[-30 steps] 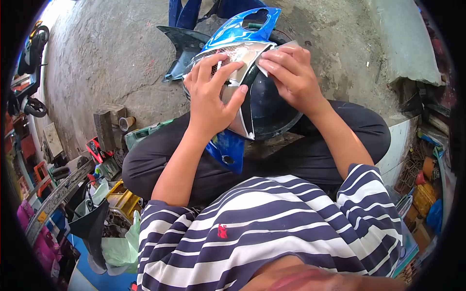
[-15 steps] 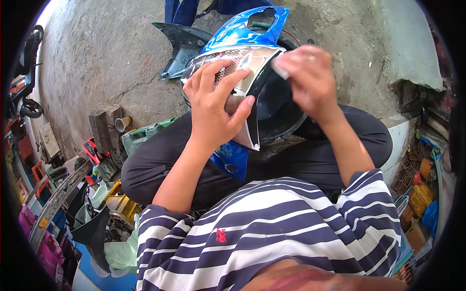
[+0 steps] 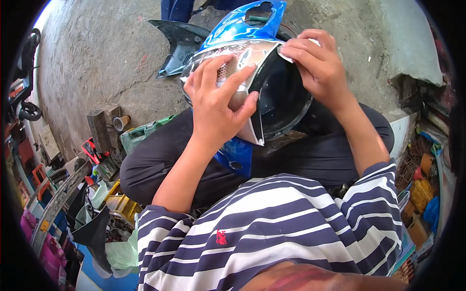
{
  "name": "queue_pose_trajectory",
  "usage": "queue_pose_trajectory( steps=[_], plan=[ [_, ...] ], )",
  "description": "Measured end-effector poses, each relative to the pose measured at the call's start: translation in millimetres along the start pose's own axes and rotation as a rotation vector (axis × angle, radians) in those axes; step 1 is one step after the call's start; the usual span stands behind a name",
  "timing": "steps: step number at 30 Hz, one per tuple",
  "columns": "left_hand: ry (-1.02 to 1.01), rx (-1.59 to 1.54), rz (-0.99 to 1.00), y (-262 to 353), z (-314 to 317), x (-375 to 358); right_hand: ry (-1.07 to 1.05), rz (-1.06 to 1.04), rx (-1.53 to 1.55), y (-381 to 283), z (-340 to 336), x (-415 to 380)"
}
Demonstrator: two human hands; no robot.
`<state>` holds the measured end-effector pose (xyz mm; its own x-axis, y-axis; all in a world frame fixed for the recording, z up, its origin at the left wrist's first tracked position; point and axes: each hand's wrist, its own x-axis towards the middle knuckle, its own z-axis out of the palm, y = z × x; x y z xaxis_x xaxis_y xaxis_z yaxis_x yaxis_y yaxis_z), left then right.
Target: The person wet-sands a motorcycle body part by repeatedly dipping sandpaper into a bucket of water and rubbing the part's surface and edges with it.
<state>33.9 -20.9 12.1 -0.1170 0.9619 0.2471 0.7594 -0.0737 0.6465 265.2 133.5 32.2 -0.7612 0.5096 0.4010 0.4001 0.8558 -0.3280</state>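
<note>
A glossy blue panel (image 3: 238,30) with a cut-out at its upper end lies across a round black basin (image 3: 284,99). Its middle bears a pale section with a honeycomb pattern (image 3: 225,69) and white edges. My left hand (image 3: 216,97) rests on this section, fingers spread, with nothing gripped. At the panel's upper right edge, my right hand (image 3: 318,68) is closed in a pinch on a small white piece (image 3: 285,54). That piece touches or nearly touches the white edge. The panel's lower blue end (image 3: 236,162) hangs over my lap.
A dark panel (image 3: 182,41) lies on the concrete floor behind the blue one. To the left are a wooden block (image 3: 98,130), a cup (image 3: 121,123), a green case (image 3: 143,133) and a yellow crate (image 3: 124,201). Assorted items crowd the right side around a yellow object (image 3: 421,194).
My right hand has closed in on the panel's upper right edge with the white piece. The panel has shifted slightly upward in view, with my left hand still spread on it.
</note>
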Motion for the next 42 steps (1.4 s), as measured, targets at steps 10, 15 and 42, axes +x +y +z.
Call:
queue_pose_trajectory(
  steps=[10, 15, 42],
  plan=[
    [0.016, -0.005, -0.014, 0.1, 0.5, -3.8, -0.112, -0.215, 0.066, -9.3, 0.8, 8.1],
    [0.036, -0.016, -0.025, 3.9, 4.7, -4.9, -0.062, -0.140, 0.022, 10.9, -6.0, 5.7],
    [0.035, -0.033, -0.040, 4.9, 7.0, -5.0, -0.111, -0.094, 0.093, 11.1, -4.7, 11.7]
  ],
)
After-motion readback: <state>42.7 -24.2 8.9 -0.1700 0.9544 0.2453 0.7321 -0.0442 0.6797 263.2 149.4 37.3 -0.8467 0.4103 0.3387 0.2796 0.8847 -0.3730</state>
